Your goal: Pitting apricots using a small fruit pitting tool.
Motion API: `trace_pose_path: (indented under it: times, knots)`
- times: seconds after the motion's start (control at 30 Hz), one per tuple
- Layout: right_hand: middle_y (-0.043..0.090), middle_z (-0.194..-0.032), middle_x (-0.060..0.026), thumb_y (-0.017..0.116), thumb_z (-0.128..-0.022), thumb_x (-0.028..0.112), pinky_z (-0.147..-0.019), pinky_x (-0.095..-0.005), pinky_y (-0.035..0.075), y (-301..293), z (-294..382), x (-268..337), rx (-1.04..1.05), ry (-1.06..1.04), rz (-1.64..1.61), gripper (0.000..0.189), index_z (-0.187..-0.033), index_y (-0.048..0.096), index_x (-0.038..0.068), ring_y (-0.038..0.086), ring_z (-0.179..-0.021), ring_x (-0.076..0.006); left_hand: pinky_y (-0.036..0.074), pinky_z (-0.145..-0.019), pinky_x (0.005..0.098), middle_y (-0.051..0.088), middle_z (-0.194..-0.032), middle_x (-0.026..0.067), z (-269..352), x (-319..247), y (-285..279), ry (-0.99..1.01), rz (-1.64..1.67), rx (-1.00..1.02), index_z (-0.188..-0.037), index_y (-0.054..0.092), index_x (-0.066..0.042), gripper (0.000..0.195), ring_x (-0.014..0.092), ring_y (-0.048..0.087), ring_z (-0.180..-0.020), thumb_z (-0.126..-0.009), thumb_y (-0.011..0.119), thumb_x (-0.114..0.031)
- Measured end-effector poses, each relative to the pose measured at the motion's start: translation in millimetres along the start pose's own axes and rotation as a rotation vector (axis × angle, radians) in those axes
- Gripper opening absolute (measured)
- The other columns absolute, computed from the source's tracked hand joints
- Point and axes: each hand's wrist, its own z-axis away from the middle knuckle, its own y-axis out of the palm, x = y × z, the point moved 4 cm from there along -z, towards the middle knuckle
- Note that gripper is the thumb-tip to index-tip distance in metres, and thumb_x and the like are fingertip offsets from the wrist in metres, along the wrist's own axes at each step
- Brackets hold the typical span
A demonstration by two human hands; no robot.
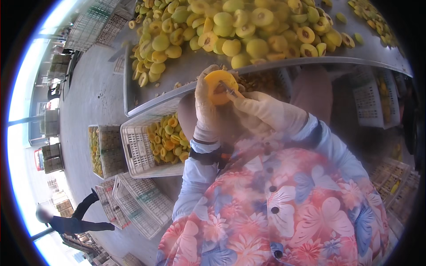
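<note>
My left hand (pixel 204 105), in a pale work glove, holds a yellow peach half (pixel 214 97) with its cut face upward. Gripped in my gloved right hand (pixel 263 108) is a small pitting tool (pixel 228 88). Its metal tip touches the brownish hollow in the middle of the fruit; whether a stone is still inside I cannot tell. Both hands are at the near rim of a metal table (pixel 186 63), which bears a large pile of halved peaches (pixel 229 30). Below the rim, partly hidden by my hands, lie brownish scraps (pixel 263 81).
To my left stands a white plastic crate (pixel 136 146) of peach halves, with another filled crate (pixel 111 146) beyond. Stacked crates (pixel 143 199) lie nearer. More crates (pixel 369 99) stand at right under the table. A person (pixel 76 224) walks across the floor at far left.
</note>
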Motion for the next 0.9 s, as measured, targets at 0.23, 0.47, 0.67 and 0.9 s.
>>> trace_pose_path:
  times: [0.23, 0.47, 0.67, 0.9]
  knots:
    - [0.035, -0.058, 0.0088, 0.052, -0.103, 0.04, -0.037, -0.0221, 0.02, -3.8, -9.7, -7.7, -0.09, -0.106, 0.062, 0.029, -0.089, 0.047, 0.016, 0.026, -0.042, -0.0015, 0.056, -0.078, 0.0413, 0.064, -0.11, 0.0201, -2.6, 8.5, -4.7, 0.383, -0.334, -0.18, -0.134, 0.046, -0.005, 0.055, 0.031, 0.066, -0.088, -0.1, 0.051, -0.048]
    - [0.032, -0.057, 0.0103, 0.053, -0.102, 0.046, -0.036, -0.0209, 0.016, -11.0, -0.4, -9.8, 0.027, 0.059, -0.066, 0.034, -0.086, 0.049, 0.016, 0.024, -0.041, -0.0005, 0.056, -0.082, 0.0405, 0.064, -0.111, 0.0212, -18.6, 11.2, -19.7, -0.172, -0.084, 0.135, -0.132, 0.048, -0.003, 0.058, 0.031, 0.065, -0.094, -0.099, 0.053, -0.05]
    - [0.031, -0.057, 0.0105, 0.049, -0.103, 0.047, -0.034, -0.0181, 0.018, -24.0, -2.5, -30.6, 0.158, 0.052, -0.228, 0.037, -0.088, 0.051, 0.014, 0.023, -0.04, 0.0006, 0.055, -0.085, 0.0396, 0.066, -0.108, 0.0198, -26.1, 13.1, -18.9, -0.253, -0.27, 0.318, -0.128, 0.053, 0.0, 0.059, 0.027, 0.066, -0.097, -0.097, 0.056, -0.05]
    - [0.032, -0.057, 0.0092, 0.047, -0.105, 0.042, -0.031, -0.0175, 0.021, -55.9, -13.1, -72.3, 0.499, 0.317, -0.722, 0.034, -0.093, 0.049, 0.01, 0.025, -0.039, 0.0009, 0.056, -0.083, 0.0371, 0.067, -0.102, 0.0199, -2.8, 39.8, -16.9, -0.216, -0.486, 0.256, -0.128, 0.052, -0.002, 0.059, 0.027, 0.067, -0.092, -0.096, 0.058, -0.05]
